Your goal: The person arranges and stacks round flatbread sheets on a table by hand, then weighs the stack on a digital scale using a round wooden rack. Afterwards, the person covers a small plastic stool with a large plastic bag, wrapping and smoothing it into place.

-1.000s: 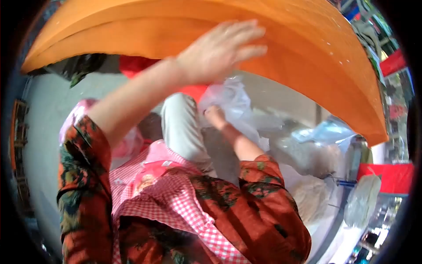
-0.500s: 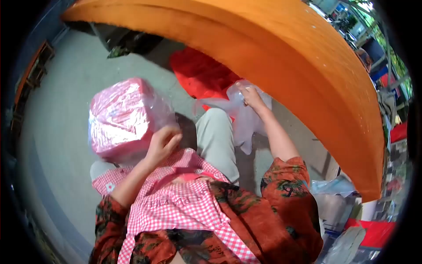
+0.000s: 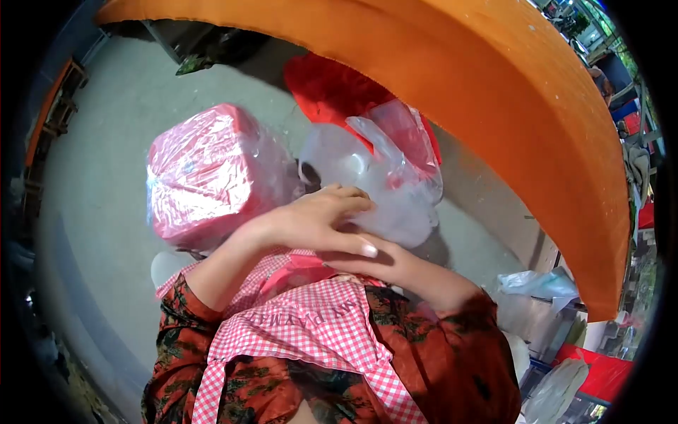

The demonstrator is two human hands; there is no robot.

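My left hand (image 3: 318, 218) reaches across my lap and lies over my right wrist, its thumb apart from the other fingers; I see nothing in it. My right forearm (image 3: 402, 272) crosses underneath. My right hand is hidden below the left one, so its fingers do not show. Just beyond the hands a clear, milky plastic bag (image 3: 413, 212) bulges loosely over the floor; whether a hand touches it I cannot tell. At the left, close to my left wrist, a boxy pink bundle (image 3: 201, 177) sits wrapped in shiny clear plastic.
An orange tabletop (image 3: 494, 92) curves above, from top left to lower right. Under its edge lies a red sheet or bag (image 3: 325, 92) on the grey floor (image 3: 92, 177). Plastic bags (image 3: 540, 284) and red items (image 3: 597, 371) stand at the right. My apron (image 3: 296, 318) is pink checked.
My right hand has come back from the plastic bag toward my lap. My left hand has moved right, over the right wrist. The bag is now spread wider and nearer.
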